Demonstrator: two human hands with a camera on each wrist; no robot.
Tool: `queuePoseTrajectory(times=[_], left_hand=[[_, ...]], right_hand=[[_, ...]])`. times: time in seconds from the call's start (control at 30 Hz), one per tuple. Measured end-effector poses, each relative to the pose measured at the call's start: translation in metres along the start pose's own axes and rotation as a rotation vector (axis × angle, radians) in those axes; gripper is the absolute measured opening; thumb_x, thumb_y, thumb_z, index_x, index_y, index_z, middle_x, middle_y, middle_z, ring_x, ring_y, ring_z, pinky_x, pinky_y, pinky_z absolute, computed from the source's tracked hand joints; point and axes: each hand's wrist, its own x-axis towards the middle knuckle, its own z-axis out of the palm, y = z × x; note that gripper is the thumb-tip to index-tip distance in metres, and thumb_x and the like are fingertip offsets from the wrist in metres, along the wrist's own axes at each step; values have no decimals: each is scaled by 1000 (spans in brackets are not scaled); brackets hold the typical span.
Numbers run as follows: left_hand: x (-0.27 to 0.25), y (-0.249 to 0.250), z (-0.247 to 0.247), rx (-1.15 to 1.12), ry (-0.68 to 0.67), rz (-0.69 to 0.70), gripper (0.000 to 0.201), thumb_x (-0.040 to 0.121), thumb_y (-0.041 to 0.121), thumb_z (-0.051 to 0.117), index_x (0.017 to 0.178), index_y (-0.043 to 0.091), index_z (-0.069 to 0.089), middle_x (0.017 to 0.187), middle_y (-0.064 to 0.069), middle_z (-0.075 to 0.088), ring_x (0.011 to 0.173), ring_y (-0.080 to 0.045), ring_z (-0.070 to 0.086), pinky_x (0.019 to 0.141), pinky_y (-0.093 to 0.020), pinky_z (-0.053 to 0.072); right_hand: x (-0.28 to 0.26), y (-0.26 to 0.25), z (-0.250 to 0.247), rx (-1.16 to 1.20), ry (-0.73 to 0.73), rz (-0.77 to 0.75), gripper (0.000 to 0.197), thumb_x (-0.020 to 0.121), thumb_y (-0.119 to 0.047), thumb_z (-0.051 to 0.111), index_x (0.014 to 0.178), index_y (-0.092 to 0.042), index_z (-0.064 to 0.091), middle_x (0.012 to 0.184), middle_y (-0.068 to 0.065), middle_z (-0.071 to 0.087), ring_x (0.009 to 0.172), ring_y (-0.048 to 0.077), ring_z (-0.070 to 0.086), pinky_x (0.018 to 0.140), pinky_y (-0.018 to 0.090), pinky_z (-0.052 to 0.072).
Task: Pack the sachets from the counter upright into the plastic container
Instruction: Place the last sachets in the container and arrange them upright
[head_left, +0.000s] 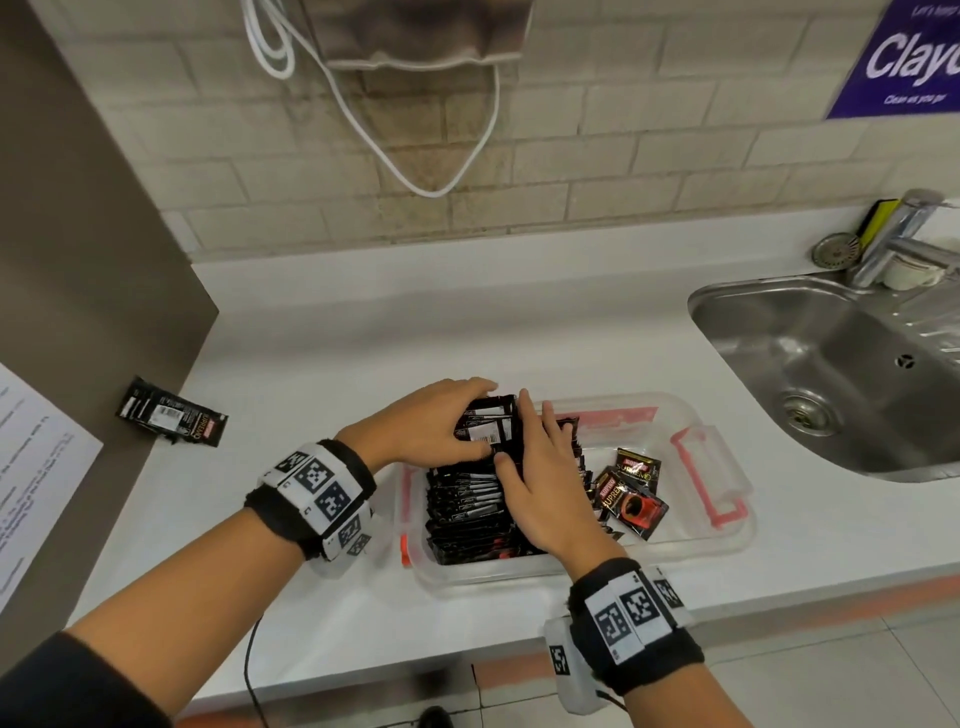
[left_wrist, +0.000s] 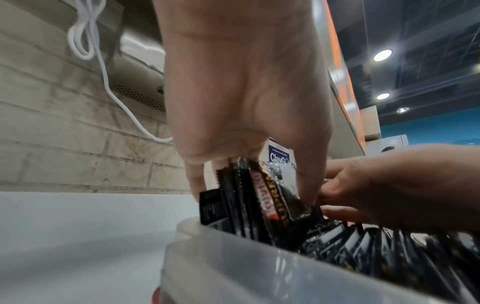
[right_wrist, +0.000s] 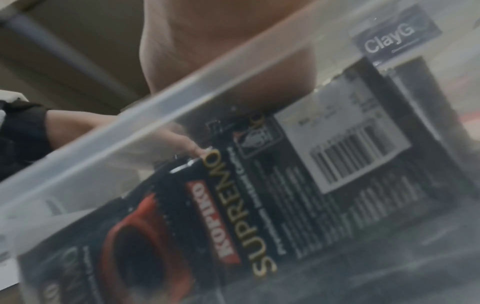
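Observation:
A clear plastic container (head_left: 691, 540) with red clips stands on the white counter (head_left: 322, 338). Black Kopiko sachets (head_left: 467, 504) stand upright in rows in its left half. My left hand (head_left: 457, 415) grips a bundle of sachets (head_left: 488, 423) at the container's far left corner; in the left wrist view its fingers (left_wrist: 197, 185) pinch that bundle (left_wrist: 262, 201) above the container wall (left_wrist: 233, 267). With fairly straight fingers, my right hand (head_left: 537, 457) lies against the bundle and the rows. Two loose sachets (head_left: 631, 493) lie flat in the right half. A few sachets (head_left: 171, 415) remain on the counter at left.
A steel sink (head_left: 841, 374) with tap (head_left: 893, 239) sits at right. A brown panel (head_left: 78, 260) with a paper sheet (head_left: 31, 467) bounds the left. White cables (head_left: 363, 114) hang on the brick wall behind. The counter's front edge runs just below the container.

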Motion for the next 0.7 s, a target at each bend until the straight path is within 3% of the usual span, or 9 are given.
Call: queuePoseTrajectory(times=[0.1,0.3,0.53,0.7], left_hand=[[-5,-1,-2,10,-58,-4,63,92,43,67,146,22,41,131,2,58,114,-15,55,97,-35,48],[-6,-1,5,74,-87,-36,61,97,41,59,149,22,33,137,-1,52,121,-19,49,101,-42,44],[-1,-10,-7,4,-93,-66,90,85,59,69,156,24,26,148,2,49,128,-15,50,106,-32,43],[2,-14,0,-19,-109,-43,67,91,51,66,148,26,38,132,4,55,116,-14,55,95,-29,46]], right_hand=[[1,1,1,-48,-1,-44,72,103,-28,42,161,-19,2,167,2,16,155,18,-5,121,32,-13],[0,5,6,-171,-67,-94,73,104,-36,40,160,-12,0,168,5,8,154,16,-12,122,37,-15],[0,5,6,-71,-4,-93,79,104,-39,43,159,-20,-11,168,-3,4,153,12,-9,124,37,-12],[2,6,8,-155,-52,-119,76,104,-35,39,159,-24,-13,168,-3,7,152,11,-13,123,40,-13]])
